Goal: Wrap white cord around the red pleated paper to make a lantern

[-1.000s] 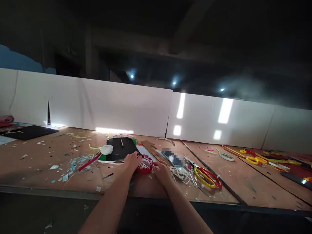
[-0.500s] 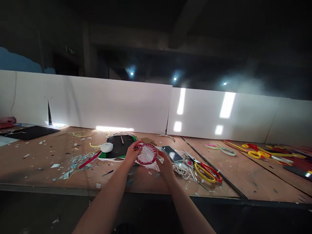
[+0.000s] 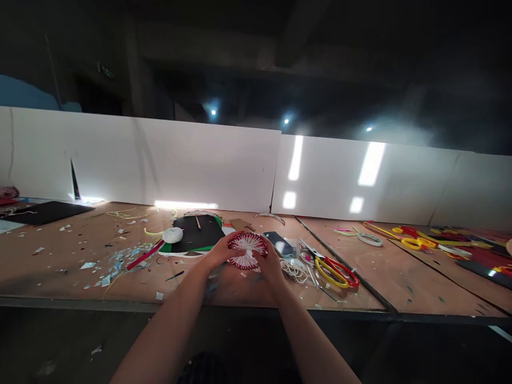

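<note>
Both bare hands grip a pleated paper rosette [image 3: 247, 249], red-rimmed with white rays, held just above a plywood worktable [image 3: 228, 288]. Its long axis runs left to right across the view, and it is slightly wider than it is tall. Its face tilts up toward the head camera, and the white pleats fan upward from a point low on the disc toward the upper rim.

The left hand [image 3: 219, 252] cups the rosette's left edge and the right hand [image 3: 272, 261] cups its right edge. The fingers of each hand lie close together and curl around the rim, pressing it inward from both sides. What the fingertips do behind the rosette is hidden.

Just left of the rosette lies a black card [image 3: 196, 233] on a green and white backing, with a thin wooden stick [image 3: 197, 222] on top. Farther left of the rosette are a white honeycomb paper ball [image 3: 173, 234], a red paper strip [image 3: 146, 255] and scattered blue-white scraps [image 3: 120, 261].

To the right of the rosette, a smartphone [image 3: 279, 244] lies face up, with a tangle of white string [image 3: 294, 271] nearer the table's front edge. Farther right are scissors with red and yellow handles [image 3: 334, 273]. A white partition [image 3: 160, 160] runs along the far side of the table, behind the rosette.
</note>
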